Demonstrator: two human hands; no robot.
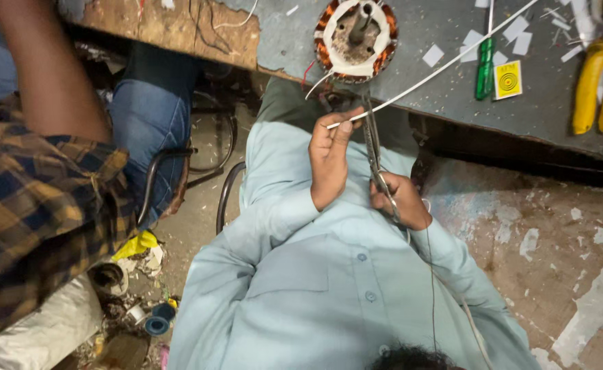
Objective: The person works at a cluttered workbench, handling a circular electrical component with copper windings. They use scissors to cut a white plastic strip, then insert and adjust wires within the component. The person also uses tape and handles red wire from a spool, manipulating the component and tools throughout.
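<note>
My left hand (pixel 330 159) pinches the end of a long white sleeve tube (pixel 438 68) that runs up and right across the bench. My right hand (pixel 400 200) grips metal scissors (pixel 372 144), whose blades point up toward the tube end beside my left fingers. Just above both hands, a round motor stator (pixel 356 40) with copper windings and white insulation sits on the grey workbench (pixel 424 89). I wear a pale blue shirt.
A green-handled screwdriver (pixel 484 68), a yellow square sticker (pixel 508 80), yellow-handled pliers (pixel 601 85) and white paper scraps lie on the bench. Another person in a plaid shirt (pixel 34 219) and jeans sits at left. Spools and clutter lie on the floor (pixel 144 315).
</note>
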